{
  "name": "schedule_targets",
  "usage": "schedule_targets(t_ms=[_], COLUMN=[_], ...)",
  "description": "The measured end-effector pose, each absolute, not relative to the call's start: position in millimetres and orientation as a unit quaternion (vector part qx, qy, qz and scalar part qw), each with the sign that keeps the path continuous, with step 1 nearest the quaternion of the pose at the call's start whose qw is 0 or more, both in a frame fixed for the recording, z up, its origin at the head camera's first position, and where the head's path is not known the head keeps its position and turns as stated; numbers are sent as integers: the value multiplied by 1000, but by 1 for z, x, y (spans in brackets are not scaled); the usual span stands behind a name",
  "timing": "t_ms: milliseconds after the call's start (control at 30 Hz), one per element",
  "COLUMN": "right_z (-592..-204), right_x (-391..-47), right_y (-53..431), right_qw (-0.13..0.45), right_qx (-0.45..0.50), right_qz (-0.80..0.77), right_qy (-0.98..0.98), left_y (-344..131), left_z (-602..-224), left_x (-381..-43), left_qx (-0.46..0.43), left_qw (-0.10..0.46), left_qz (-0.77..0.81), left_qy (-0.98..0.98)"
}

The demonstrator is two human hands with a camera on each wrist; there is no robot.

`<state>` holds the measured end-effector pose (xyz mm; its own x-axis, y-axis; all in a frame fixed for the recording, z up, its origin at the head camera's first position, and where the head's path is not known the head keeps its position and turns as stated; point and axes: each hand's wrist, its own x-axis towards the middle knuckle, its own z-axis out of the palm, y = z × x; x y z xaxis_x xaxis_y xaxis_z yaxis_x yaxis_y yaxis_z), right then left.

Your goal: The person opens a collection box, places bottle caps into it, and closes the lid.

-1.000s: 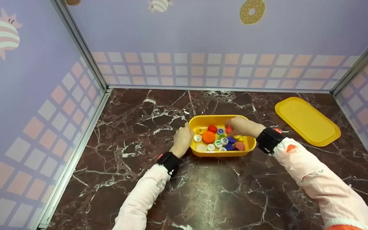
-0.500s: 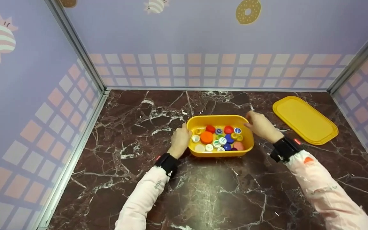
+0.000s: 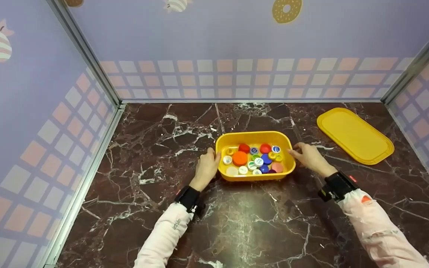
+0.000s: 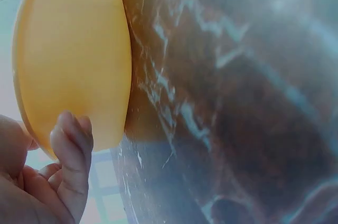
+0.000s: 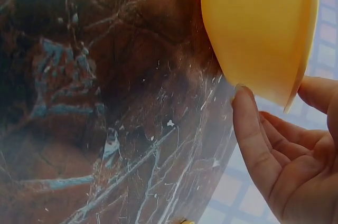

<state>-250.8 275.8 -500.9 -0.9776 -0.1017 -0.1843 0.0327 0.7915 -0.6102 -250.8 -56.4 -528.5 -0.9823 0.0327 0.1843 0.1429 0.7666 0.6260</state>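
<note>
A yellow plastic box [image 3: 255, 178] stands on the table, holding several bottle caps, among them a large orange cap [image 3: 240, 158], a red cap [image 3: 265, 148] and a white cap [image 3: 243, 170]. My left hand [image 3: 205, 167] grips its left end, thumb at the rim and fingers on the outer wall [image 4: 74, 55]. At the opposite end, my right hand [image 3: 311, 158] pinches the box, with the thumb at the rim and the fingertips [image 5: 244, 94] against the lower outside wall.
A flat yellow lid [image 3: 356, 136] lies at the back right of the dark marbled table [image 3: 155, 149]. Patterned lilac panels [image 3: 237, 41] enclose the table at the back and sides.
My right hand has left the inside of the box, moving right to its right end and taking hold there. The left hand stays at the left end.
</note>
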Motion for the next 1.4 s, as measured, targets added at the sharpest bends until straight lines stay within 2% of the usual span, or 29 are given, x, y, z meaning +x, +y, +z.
schedule_targets(t_ms=[367,600,833,1033,1300,1400], right_z=[-512,-506,-481,-470,-468,-475], right_x=[-244,-237,-238,-232,-227,-228], right_y=[268,264,259,252,250,252], right_qw=[72,-6,-103,-134,-191,-183], right_qx=[-30,-40,-65,-83,-112,-100], right_qz=[-355,-353,-324,-293,-279,-295], right_qy=[932,935,938,943,934,933], left_y=[-55,-55,-53,-51,-52,-53], left_z=[-531,-531,-532,-532,-527,-520], left_x=[-248,-248,-246,-247,-247,-247], left_qx=[-71,-85,-76,-64,-67,-61], left_qw=[103,120,95,85,124,140], left_qz=[-338,-333,-385,-387,-327,-303], left_qy=[-933,-931,-915,-916,-935,-941])
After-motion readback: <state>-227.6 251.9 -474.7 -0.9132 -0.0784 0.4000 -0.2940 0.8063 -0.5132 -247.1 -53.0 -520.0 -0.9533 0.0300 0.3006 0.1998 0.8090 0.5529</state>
